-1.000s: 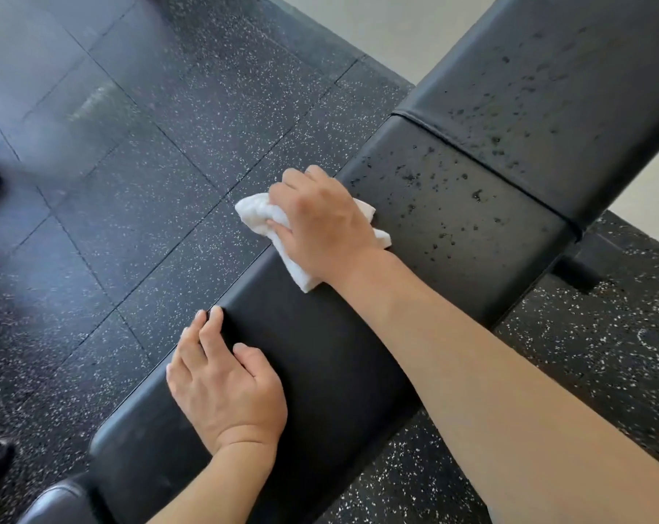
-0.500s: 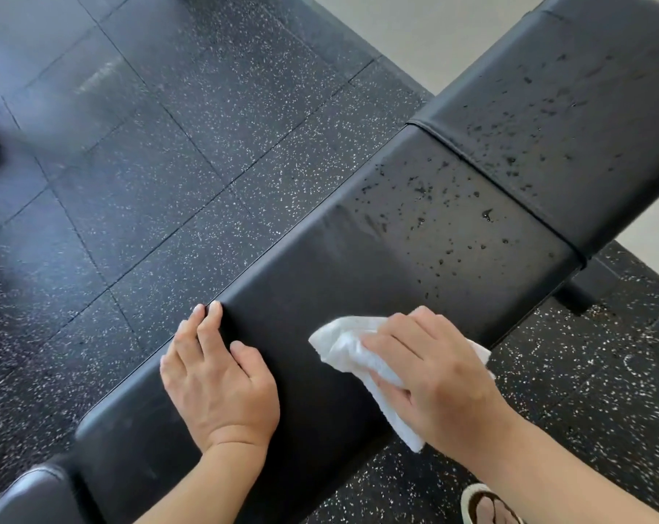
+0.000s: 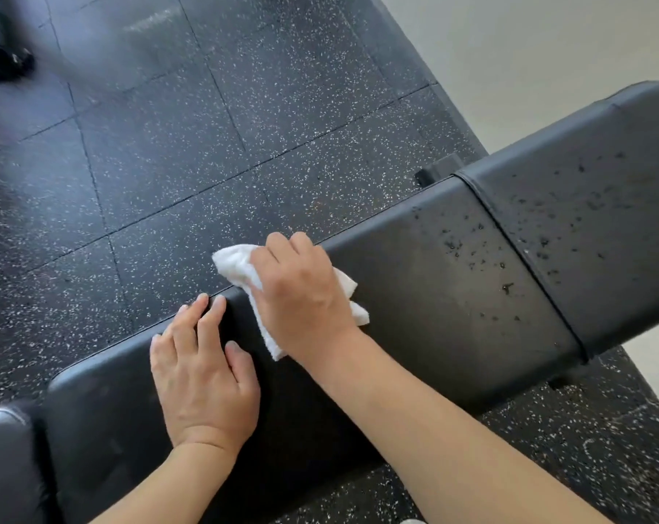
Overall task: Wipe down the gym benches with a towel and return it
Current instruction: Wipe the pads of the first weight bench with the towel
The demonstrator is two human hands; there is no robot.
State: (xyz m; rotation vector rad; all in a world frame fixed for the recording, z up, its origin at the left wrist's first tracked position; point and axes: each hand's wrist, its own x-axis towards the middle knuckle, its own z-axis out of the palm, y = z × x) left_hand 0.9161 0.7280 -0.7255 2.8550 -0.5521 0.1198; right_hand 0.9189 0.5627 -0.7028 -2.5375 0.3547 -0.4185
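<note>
Across the middle of the view runs 1 black padded bench (image 3: 434,296), its surface split by seams into 3 visible pads: a small piece at the lower left corner, a long middle pad, and a wider pad at the upper right. 2 bare hands lie on the middle pad. At its far edge the right hand (image 3: 301,293) presses 1 white towel (image 3: 237,264) down; the fingers are bent over the bunched cloth and grip it, and crumpled ends of the towel stick out past the fingertips on the left, beside the knuckles on the right, and below the palm. Just beside it, the left hand (image 3: 203,376) rests flat on the pad with its fingers straight and slightly spread, holding nothing, the fingertips reaching the far edge and the thumb close to the lower end of the towel. Dark droplets (image 3: 505,287) speckle the right part of the middle pad and much of the upper right pad, too many to count, while the part around the hands looks smooth. Under the bench lies 1 floor (image 3: 207,145) of black speckled rubber tiles, and 1 pale strip of bare floor (image 3: 528,51) shows at the upper right.
</note>
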